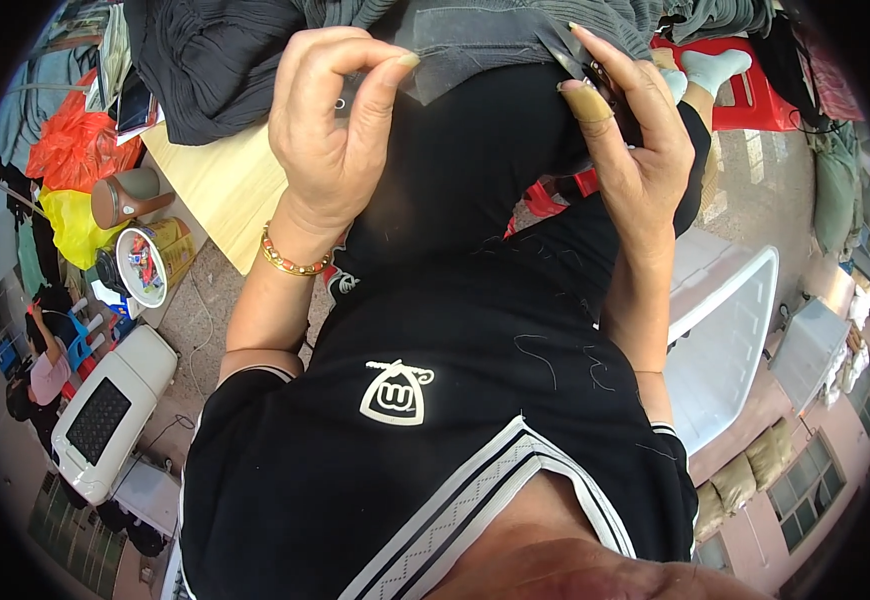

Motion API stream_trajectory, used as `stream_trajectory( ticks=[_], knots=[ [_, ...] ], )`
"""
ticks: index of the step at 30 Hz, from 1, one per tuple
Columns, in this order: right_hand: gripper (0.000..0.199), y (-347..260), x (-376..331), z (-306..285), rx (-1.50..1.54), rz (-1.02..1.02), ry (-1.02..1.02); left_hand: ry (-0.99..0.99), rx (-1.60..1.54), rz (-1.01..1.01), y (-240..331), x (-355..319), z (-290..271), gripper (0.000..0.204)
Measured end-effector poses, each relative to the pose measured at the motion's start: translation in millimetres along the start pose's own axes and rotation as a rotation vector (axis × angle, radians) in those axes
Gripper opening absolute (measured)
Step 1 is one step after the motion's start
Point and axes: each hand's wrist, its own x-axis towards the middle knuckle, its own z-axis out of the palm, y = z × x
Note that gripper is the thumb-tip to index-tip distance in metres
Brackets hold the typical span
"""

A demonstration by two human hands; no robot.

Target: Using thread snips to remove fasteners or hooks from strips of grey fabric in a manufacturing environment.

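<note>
The left hand [330, 120] is pinching shut, thumb and forefinger meeting on the near corner of a grey fabric piece [475, 40], and the right hand [625, 130] is closing its grip on the same piece at the far corner, where a small dark tool, perhaps thread snips [595, 75], is also sitting in the fingers; a tan bandage is wrapping one fingertip [585, 100] there. Taking the grey fabric piece as the landmark, it is lying stretched between the two hands, just above the person's black shirt [435, 400], with a heap of dark pleated garments [215, 60] lying left of it and partly behind. Below and left of the fabric, the pale wooden tabletop [225, 180] is showing bare, and further left a brown cup [130, 195] and a round tin [150, 262] are standing near an orange bag [75, 145]. Right of the fabric a red stool [745, 95] is standing, and lower right a white plastic bin [725, 340] is sitting open. Judging from the pinch, the step looks like trimming or checking a seam edge; doing it well is likely calling for keeping the cloth taut between both grips, holding the blades close to the cloth without nicking it, and keeping the bandaged finger clear of the cutting edge.
</note>
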Motion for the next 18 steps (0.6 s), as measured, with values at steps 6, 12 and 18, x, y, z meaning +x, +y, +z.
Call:
stream_trajectory(
  ticks=[6,12,18],
  knots=[
    [0.044,-18.6,8.0,-2.6,-0.062,-0.134,-0.007,-0.004,0.134,0.141,11.7,7.8,-10.7,0.012],
    [0.047,-26.3,4.1,9.8,-0.074,-0.141,-0.044,-0.078,0.132,0.197,19.9,17.4,-15.2,0.014],
    [0.048,-30.1,14.0,13.0,-0.017,-0.201,-0.078,-0.042,-0.04,0.076,17.9,11.8,-10.8,0.012]
  ],
)
